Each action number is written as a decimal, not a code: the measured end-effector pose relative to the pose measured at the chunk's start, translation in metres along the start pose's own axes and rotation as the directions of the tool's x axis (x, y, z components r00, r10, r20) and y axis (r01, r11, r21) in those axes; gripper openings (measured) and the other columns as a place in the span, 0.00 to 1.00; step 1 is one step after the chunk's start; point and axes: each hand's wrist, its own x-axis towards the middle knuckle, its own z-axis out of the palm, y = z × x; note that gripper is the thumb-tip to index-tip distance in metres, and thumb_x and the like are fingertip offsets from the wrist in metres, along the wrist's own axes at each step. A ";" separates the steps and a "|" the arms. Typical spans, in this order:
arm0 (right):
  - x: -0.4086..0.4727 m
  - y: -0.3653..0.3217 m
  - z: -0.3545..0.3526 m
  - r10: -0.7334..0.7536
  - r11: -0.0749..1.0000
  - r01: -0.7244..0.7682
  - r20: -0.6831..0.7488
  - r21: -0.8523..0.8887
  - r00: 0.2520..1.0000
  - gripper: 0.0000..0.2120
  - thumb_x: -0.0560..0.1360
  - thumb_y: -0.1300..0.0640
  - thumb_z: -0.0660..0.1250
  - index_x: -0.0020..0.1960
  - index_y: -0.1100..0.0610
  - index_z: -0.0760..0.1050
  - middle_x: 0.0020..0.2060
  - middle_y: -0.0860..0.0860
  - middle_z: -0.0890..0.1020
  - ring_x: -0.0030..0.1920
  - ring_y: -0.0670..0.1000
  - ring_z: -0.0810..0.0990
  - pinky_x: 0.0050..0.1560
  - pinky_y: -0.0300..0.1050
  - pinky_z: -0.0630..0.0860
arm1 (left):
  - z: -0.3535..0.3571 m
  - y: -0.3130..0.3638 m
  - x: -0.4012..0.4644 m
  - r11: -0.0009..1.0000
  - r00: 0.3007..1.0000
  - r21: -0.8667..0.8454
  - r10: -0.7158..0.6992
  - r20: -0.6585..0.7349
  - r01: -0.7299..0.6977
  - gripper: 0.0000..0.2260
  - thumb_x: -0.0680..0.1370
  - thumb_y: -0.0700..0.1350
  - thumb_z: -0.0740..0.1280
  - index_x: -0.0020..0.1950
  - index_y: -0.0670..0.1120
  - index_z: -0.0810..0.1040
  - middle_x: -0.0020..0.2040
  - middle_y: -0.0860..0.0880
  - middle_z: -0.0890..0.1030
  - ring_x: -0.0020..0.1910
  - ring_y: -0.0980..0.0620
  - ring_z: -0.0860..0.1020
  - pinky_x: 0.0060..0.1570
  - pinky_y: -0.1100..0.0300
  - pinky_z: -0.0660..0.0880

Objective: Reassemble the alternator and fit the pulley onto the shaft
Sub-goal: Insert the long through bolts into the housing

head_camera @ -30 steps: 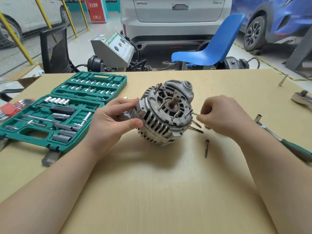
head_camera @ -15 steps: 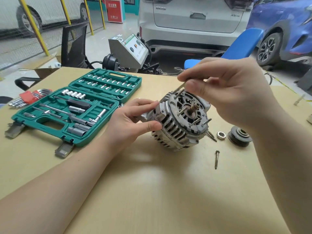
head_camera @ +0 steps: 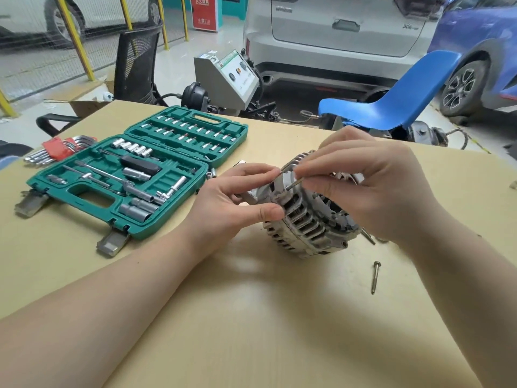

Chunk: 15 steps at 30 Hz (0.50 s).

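1. The alternator [head_camera: 305,219] lies on its side on the table [head_camera: 251,317], just right of the open green socket case [head_camera: 134,175], with its slotted rim turned toward you.
2. Your left hand [head_camera: 237,200] grips the alternator's left end: the thumb presses the rim near the slots and the fingers curl over the top of the housing.
3. Your right hand [head_camera: 372,189] pinches a long bolt [head_camera: 295,184] between thumb and fingertips. The bolt is tilted, and its tip is at the alternator's upper face; you cannot tell whether it sits in a hole.
4. This hand covers most of the alternator's front face, so the shaft is hidden.
5. A loose bolt [head_camera: 375,277] lies on the table to the lower right of the alternator, well apart from it.
6. More bolt ends [head_camera: 368,237] poke out just beside the alternator's right edge, under your right wrist.
7. A red-handled set of hex keys [head_camera: 60,148] lies beyond the socket case, on the far side from the alternator.
8. A blue chair [head_camera: 391,105] stands behind the table, beyond the alternator.
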 end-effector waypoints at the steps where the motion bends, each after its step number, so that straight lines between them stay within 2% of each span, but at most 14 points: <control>1: 0.000 0.000 0.004 -0.025 0.999 0.026 0.010 -0.046 1.000 0.08 0.75 0.61 0.77 0.53 0.54 0.86 0.46 0.46 0.86 0.49 0.56 0.80 0.51 0.55 0.78 | 0.000 0.000 0.000 1.000 1.000 0.000 0.002 0.004 -0.002 0.27 0.65 0.42 0.82 0.65 0.48 0.85 0.66 0.50 0.83 0.61 0.58 0.82 0.53 0.61 0.81; 4: 0.000 0.000 0.010 -0.081 0.974 0.084 0.026 -0.212 0.996 0.07 0.77 0.54 0.76 0.55 0.48 0.87 0.52 0.45 0.85 0.55 0.57 0.76 0.56 0.62 0.73 | -0.002 -0.003 0.001 1.000 0.999 0.013 0.021 0.025 -0.021 0.27 0.66 0.43 0.83 0.65 0.49 0.85 0.64 0.52 0.84 0.62 0.58 0.82 0.53 0.61 0.80; 7: 0.000 -0.002 0.007 -0.052 0.971 0.062 0.047 -0.232 0.998 0.11 0.78 0.51 0.74 0.60 0.42 0.83 0.63 0.47 0.82 0.65 0.57 0.74 0.63 0.65 0.70 | -0.006 -0.003 0.002 0.998 0.998 0.048 0.041 0.048 -0.043 0.27 0.67 0.43 0.84 0.65 0.50 0.85 0.64 0.55 0.84 0.64 0.57 0.82 0.54 0.60 0.80; 10: 0.001 -0.007 0.005 0.019 0.970 0.005 0.095 -0.244 0.995 0.13 0.78 0.49 0.73 0.61 0.39 0.82 0.62 0.45 0.82 0.69 0.54 0.74 0.65 0.64 0.70 | -0.008 -0.006 0.004 0.993 0.996 0.101 0.051 0.075 -0.058 0.32 0.67 0.40 0.84 0.70 0.48 0.82 0.67 0.48 0.83 0.65 0.47 0.82 0.60 0.46 0.83; 11: 0.002 -0.009 0.006 0.044 0.960 -0.010 0.115 -0.279 0.992 0.13 0.78 0.47 0.72 0.61 0.40 0.82 0.62 0.44 0.82 0.70 0.53 0.73 0.67 0.64 0.70 | -0.009 -0.006 0.005 0.994 0.996 0.100 0.032 0.082 -0.040 0.36 0.66 0.40 0.84 0.73 0.50 0.80 0.69 0.47 0.82 0.65 0.45 0.83 0.63 0.45 0.82; 13: 0.004 -0.013 0.009 0.094 0.926 -0.021 0.175 -0.378 0.980 0.17 0.77 0.41 0.68 0.66 0.41 0.80 0.64 0.41 0.81 0.72 0.52 0.72 0.70 0.62 0.68 | -0.010 -0.007 0.008 0.998 0.993 0.065 -0.032 0.113 0.025 0.45 0.65 0.40 0.85 0.80 0.55 0.72 0.73 0.48 0.79 0.64 0.48 0.84 0.64 0.49 0.82; 15: 0.004 -0.016 0.012 0.123 0.871 0.018 0.255 -0.490 0.959 0.25 0.77 0.35 0.64 0.72 0.40 0.74 0.66 0.38 0.79 0.72 0.52 0.71 0.69 0.60 0.69 | -0.010 -0.007 0.008 0.996 0.986 0.057 -0.080 0.149 0.072 0.52 0.63 0.41 0.87 0.82 0.59 0.67 0.73 0.55 0.77 0.59 0.54 0.85 0.61 0.57 0.82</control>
